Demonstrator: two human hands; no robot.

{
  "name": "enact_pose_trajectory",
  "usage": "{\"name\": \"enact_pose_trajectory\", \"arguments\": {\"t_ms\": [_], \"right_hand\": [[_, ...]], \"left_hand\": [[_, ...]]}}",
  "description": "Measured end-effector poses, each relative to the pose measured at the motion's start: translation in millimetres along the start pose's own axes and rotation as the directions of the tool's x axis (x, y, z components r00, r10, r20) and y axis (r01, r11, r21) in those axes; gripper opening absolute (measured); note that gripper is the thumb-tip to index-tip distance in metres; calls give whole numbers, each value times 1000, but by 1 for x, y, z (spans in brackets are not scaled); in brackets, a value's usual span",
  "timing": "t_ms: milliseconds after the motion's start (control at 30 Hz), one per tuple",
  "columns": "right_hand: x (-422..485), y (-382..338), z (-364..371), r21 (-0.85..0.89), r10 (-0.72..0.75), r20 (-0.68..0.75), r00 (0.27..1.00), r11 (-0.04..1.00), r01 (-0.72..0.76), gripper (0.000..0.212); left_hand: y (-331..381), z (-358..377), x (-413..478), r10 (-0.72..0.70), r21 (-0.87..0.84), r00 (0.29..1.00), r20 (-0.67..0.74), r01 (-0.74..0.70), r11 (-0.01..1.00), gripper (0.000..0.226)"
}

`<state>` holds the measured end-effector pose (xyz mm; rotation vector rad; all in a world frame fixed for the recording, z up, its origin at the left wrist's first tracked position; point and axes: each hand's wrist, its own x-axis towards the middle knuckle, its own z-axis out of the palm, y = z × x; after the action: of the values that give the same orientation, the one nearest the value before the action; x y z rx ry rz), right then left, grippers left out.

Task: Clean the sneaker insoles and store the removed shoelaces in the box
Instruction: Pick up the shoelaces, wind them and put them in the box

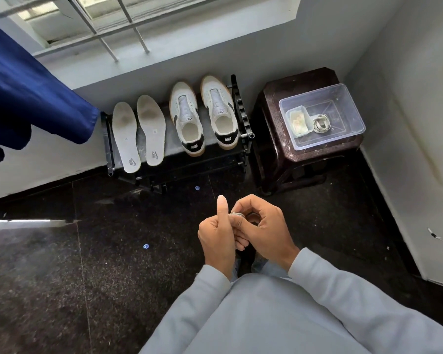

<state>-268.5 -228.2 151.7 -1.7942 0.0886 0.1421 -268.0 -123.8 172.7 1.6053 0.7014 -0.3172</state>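
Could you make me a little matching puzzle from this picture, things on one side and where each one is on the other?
Things:
1. insoles
2. sneakers
3. coiled shoelace
4. clear plastic box

Places:
A. on the brown stool
B. inside the box, beside a small tub
C. left end of the black shoe rack
D. right end of the rack, next to the stool

Pairs: 1-C, 2-D, 3-B, 4-A
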Motion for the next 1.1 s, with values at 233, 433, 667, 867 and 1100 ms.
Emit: {"name": "enact_pose_trajectory", "arguments": {"t_ms": [233,433,667,867,1100], "right_hand": [[19,-9,19,-187,-155,-214,964,976,115,8],[33,-4,0,-190,-84,-369,926,982,14,10],[75,23,-70,260,359,-578,733,932,-252,12],[139,76,-157,561,587,-589,555,792,-242,20],[230,161,-247,752,757,-511,407,623,-215,20]], "left_hand": [[13,0,39,26,-11,997,73,-25,1000,73],[25,16,67,71,-1,946,317,-74,997,41],[42,81,104,6,58,739,674,-62,996,25],[54,204,154,102,146,749,655,-257,955,40],[62,360,241,184,348,785,591,-454,820,21]]}}
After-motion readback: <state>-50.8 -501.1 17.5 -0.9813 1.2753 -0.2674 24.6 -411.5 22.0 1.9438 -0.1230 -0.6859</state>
